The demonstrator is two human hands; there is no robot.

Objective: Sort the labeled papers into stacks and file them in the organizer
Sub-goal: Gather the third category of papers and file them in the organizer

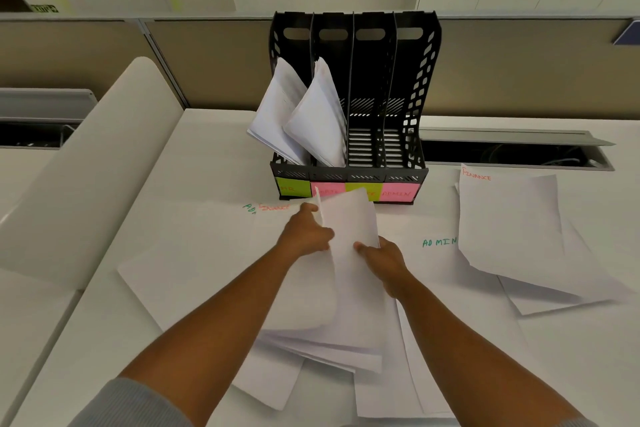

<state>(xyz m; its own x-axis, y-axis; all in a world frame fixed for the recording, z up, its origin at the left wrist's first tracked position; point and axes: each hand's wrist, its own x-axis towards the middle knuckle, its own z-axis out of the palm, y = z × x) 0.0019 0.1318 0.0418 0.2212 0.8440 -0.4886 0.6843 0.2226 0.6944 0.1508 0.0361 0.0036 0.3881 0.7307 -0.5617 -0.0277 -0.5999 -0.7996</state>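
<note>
A black four-slot organizer (405, 135) stands at the back of the desk, with green and pink labels along its front. Its two left slots hold leaning white paper stacks (277, 107); the two right slots are empty. Both hands grip a white paper stack (349, 229) lifted just in front of the organizer: my left hand (304, 234) on its left edge, my right hand (382, 258) on its right edge. Loose white sheets lie under my arms (194, 253). A sheet marked ADMIN (433, 260) lies to the right, and a FINANCE sheet (509, 222) beyond it.
A white desk (571, 357) carries everything. A long white rolled or curved panel (86, 184) runs along the left. An open cable trough (512, 149) lies behind the right papers. A beige partition wall (207, 62) stands behind the organizer.
</note>
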